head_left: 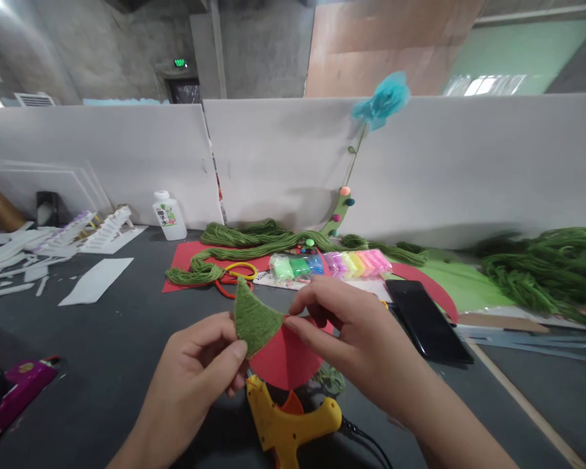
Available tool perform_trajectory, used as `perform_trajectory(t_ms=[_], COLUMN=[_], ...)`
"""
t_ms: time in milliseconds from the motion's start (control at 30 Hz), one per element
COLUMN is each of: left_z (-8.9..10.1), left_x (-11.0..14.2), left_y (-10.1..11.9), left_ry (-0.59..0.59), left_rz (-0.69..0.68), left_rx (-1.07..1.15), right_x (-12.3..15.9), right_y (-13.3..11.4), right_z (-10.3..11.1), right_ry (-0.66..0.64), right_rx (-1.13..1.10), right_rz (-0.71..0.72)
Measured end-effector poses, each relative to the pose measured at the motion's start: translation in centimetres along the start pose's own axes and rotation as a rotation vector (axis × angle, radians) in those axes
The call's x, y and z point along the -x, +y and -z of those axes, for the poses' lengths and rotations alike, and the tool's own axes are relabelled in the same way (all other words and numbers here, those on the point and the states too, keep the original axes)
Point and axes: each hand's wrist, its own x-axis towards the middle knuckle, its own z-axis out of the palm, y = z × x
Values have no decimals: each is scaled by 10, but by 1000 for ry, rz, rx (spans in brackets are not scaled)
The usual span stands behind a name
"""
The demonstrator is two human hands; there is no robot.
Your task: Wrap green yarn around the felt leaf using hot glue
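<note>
My left hand (200, 371) pinches a green yarn-covered piece (254, 319) between thumb and fingers at its lower left edge. The piece is roughly triangular with curved sides, one point upward. At its right corner, the thumb and fingertips of my right hand (336, 319) are pinched together; a yarn end between them is too small to make out. Beneath both hands lies a red paper disc (288, 358), partly covered by them. Nearest to me, a yellow hot glue gun (293, 423) rests on the dark table, its black cord running right.
Yellow-and-red-handled scissors (239, 270), green yarn skeins (254, 242) and packs of coloured clay (356, 262) lie beyond my hands. A black phone (427, 319) is at right. A magenta tool (19, 391), white scraps (95, 280) and a white bottle (169, 215) are at left.
</note>
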Motion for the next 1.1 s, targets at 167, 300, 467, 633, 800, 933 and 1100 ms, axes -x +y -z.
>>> perform_trajectory(t_ms=[167,300,467,633,800,933,1100], left_z=[-4,-3,-10,-13,-12,-12,-14], left_x=[1,-3,-4,-7,-11,-13,-13], left_y=[1,-2,-3,-2,-4,-6,-9], left_ry=[84,67,17,99,149,180,228], left_rz=[-41,51,209,233,204,179,149], left_rx=[63,145,391,532,573,559,537], right_x=[-2,-2,-1,1,0,-1,-1], right_y=[0,1,1,-2,-3,-2,-1], right_z=[0,0,-7,-16,-21,-24,-27], right_ry=[-39,26,80,123,123,111,112], right_rx=[-123,-190,-135,-14,41,58,65], right_rz=[-21,-122,-156,-85,-65,-76,-68])
